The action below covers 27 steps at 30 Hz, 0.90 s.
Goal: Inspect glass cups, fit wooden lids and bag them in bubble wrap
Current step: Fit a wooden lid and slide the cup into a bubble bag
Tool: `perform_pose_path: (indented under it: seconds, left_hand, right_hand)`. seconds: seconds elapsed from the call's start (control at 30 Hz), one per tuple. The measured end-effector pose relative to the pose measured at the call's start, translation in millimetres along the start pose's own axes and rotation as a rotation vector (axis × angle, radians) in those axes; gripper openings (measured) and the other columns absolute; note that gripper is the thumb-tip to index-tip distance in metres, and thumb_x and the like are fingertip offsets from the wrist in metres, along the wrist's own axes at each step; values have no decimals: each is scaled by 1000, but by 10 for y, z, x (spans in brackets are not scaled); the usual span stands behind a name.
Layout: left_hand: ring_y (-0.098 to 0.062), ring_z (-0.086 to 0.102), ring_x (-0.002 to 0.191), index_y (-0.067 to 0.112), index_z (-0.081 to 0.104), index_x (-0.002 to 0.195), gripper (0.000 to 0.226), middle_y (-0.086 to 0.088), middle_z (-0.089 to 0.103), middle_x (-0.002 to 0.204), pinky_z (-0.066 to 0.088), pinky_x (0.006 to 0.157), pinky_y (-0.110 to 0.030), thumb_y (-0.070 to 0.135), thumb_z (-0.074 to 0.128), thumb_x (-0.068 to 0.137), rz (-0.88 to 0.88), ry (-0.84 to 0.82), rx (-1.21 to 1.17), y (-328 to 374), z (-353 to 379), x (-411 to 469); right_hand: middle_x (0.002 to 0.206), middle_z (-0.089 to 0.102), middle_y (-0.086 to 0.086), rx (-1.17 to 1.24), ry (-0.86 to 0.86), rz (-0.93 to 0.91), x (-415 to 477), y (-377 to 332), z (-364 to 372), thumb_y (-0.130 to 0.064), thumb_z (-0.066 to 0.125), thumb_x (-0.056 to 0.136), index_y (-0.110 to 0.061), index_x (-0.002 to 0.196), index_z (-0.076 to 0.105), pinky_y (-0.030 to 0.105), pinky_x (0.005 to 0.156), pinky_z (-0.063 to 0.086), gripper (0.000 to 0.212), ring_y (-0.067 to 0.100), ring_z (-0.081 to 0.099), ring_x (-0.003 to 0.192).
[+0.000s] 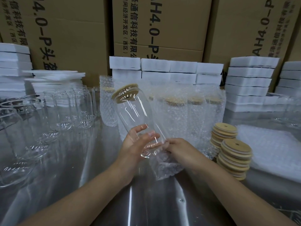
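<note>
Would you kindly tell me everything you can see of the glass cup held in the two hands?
The glass cup is tall, clear and smooth-walled, with a thick base. A round wooden lid closes its mouth. It is held in the air over the steel table, tilted with the lid up and to the left. The left hand grips its lower part, and the right hand holds a bubble-wrap bag against its base.

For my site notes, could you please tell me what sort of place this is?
Probably a packing station in a warehouse. Tall printed cardboard cartons stand behind a metal table that holds rows of bare glass cups, stacked wooden lids and cups already bagged in bubble wrap.
</note>
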<state>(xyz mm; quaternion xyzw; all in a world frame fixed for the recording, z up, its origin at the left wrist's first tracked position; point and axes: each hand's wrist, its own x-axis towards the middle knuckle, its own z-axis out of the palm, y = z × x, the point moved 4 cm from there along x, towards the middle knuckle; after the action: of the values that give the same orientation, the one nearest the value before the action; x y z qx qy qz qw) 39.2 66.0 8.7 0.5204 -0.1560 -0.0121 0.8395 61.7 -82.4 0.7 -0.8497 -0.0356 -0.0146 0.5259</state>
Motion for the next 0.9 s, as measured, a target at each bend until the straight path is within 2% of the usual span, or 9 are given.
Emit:
perform_pose_path:
  seconds: [0.07,0.2,0.33,0.43,0.53,0.67,0.73,0.8,0.9]
  left_hand:
    - [-22,74,77,20,53,110,51,-8,74,90,60,66,-29,27,69,62,30,63,6,-6,-25,8]
    - [-20,72,73,19,52,109,71,-10,71,93,56,70,-30,10,88,48,56,127,17,17,-43,4]
    - [-18,73,72,15,51,116,84,-12,69,95,57,70,-29,22,89,42,74,155,7,49,-40,-17]
    - [-18,73,73,16,52,113,72,-13,69,97,56,73,-31,21,90,53,76,161,15,50,-35,-21]
    - [-17,73,73,20,52,111,68,-11,70,96,58,65,-25,25,86,52,81,154,39,71,-20,-35]
    - [-11,73,72,21,51,114,69,-2,73,89,46,42,-20,33,82,54,114,144,92,124,6,-80]
    - [-13,72,73,20,51,117,77,-4,74,90,38,38,-18,43,74,47,134,161,89,154,7,-98]
    - [-14,73,76,16,49,122,72,-8,73,96,36,36,-17,38,71,57,142,167,83,163,-5,-96]
    - [-14,72,75,14,47,126,66,-15,71,105,41,37,-19,37,62,66,134,143,92,145,-3,-99]
  right_hand:
    - [92,71,13,-67,35,4,35,24,-11,-11,47,91,-8,86,69,41,83,55,23,29,68,87]
    - [74,63,3,-31,124,12,51,24,-64,-15,46,90,-18,64,63,38,76,48,31,25,61,77]
    - [83,61,-5,-109,173,-80,2,-25,-84,-30,52,93,-23,83,54,26,64,39,13,11,56,75]
    - [84,62,-6,-154,170,-203,-59,-87,-69,-16,61,88,-26,83,53,15,58,40,13,3,53,68]
    - [77,61,-10,-221,114,-290,-127,-166,-36,-10,61,85,-25,76,64,8,59,39,18,-2,50,61]
    - [87,59,-9,-360,12,-345,-186,-217,53,-20,58,90,-24,87,73,11,70,38,15,1,51,71]
    - [90,59,-10,-420,-67,-354,-225,-230,107,-41,62,86,-26,91,72,18,74,39,18,1,52,75]
    - [92,59,-14,-499,-151,-315,-267,-208,149,-62,63,72,-34,100,67,18,72,41,40,0,55,78]
    - [92,58,-16,-553,-204,-295,-297,-184,176,-56,68,67,-39,108,56,19,71,45,47,1,56,78]
